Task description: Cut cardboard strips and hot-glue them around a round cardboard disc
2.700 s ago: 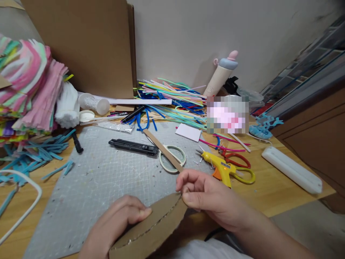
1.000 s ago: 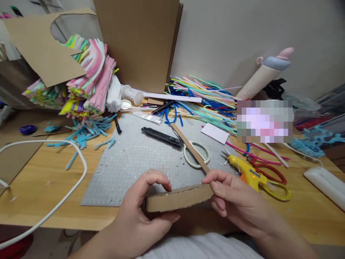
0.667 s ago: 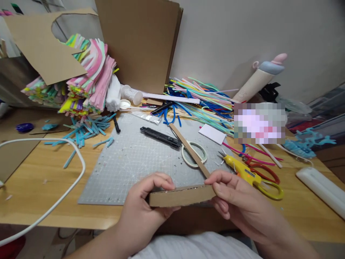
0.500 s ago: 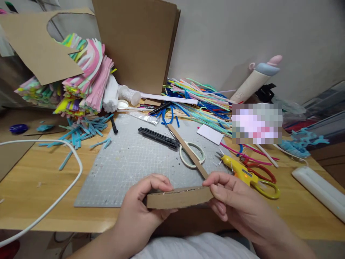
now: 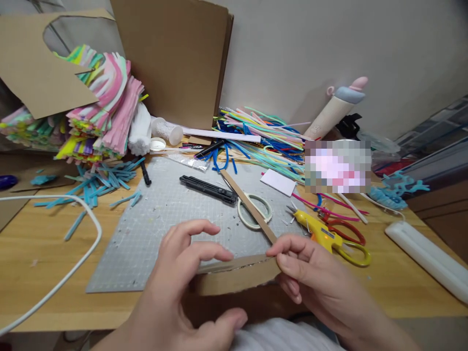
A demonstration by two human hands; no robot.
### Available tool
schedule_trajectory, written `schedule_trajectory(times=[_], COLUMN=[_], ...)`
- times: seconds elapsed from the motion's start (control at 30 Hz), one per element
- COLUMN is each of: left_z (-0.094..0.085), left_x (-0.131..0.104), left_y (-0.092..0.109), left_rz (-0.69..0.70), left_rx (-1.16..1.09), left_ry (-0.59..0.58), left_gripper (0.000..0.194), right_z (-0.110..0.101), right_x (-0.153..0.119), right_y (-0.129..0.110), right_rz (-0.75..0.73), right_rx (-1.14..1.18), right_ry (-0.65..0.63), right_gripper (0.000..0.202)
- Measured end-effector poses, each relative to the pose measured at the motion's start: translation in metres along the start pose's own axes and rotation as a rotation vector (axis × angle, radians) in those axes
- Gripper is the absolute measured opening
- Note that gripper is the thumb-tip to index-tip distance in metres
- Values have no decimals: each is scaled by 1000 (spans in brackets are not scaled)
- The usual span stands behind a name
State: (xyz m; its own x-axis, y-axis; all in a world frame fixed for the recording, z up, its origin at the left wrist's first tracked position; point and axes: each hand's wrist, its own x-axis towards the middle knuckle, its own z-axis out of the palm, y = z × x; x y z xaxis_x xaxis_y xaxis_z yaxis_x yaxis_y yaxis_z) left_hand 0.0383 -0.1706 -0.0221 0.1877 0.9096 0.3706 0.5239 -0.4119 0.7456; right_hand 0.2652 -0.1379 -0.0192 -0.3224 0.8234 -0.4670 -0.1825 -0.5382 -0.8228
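A curved cardboard piece [image 5: 237, 280] with a shiny line along its upper edge is pinched near its right end by my right hand [image 5: 303, 268], which is closed. My left hand [image 5: 190, 278] is open around the other end: its fingers are apart and the thumb hangs below. The index fingertip lies close to the piece's top edge; I cannot tell whether it touches. A narrow cardboard strip [image 5: 250, 209] runs from the right fingers across a ring of tape [image 5: 266, 219]; whether it joins the piece is hidden. A black utility knife [image 5: 208, 189] lies beyond.
A grey cutting mat [image 5: 161, 204] covers the table's middle. On the right are a yellow hot glue gun [image 5: 314, 226], scissors [image 5: 354, 253] and a white power strip [image 5: 424, 253]. Pipe cleaners [image 5: 263, 126] and bundles [image 5: 106, 102] stand behind. A white cable [image 5: 97, 222] loops at left.
My left hand has let go of the cardboard piece, its fingers and thumb spreading apart. My right hand keeps its pinch. The view has shifted slightly.
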Motion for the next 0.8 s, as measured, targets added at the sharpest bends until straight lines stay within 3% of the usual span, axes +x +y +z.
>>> schedule_trajectory(times=[0.1,0.3,0.8], left_z=[0,4,4], left_x=[7,14,17], left_y=[10,23,18], left_rz=[64,1,51], left_rx=[123,203,204], left_ry=[38,66,37], left_gripper=[37,23,19], right_z=[0,2,0], right_x=[-1,-2,0], right_y=[0,-1,1], right_rz=[9,13,-6], right_rx=[-11,6,1], right_ry=[9,-4,-6], right_gripper=[37,37,37])
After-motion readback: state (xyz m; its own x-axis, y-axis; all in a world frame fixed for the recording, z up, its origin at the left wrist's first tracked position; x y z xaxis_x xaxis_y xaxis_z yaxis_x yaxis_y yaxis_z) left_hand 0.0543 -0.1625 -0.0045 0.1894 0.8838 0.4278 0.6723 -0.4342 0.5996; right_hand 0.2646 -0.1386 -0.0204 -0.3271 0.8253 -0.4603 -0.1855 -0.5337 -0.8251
